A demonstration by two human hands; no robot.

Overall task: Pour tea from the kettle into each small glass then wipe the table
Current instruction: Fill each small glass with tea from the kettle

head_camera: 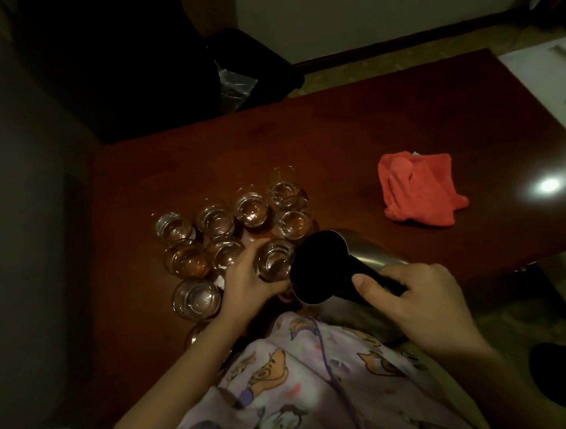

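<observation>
Left hand curls round a small glass; right hand grips the kettle handle.

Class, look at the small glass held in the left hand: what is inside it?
The held glass, gripped by the left hand, shows clear ribbed walls beside the kettle; whether it holds tea cannot be told in the dim light.

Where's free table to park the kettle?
Bare wood lies between the glasses and the red cloth, and across the table's far strip beyond both. It is crowded on the near left: glasses packed close, the left hand gripping one beside the kettle held by the right hand.
</observation>
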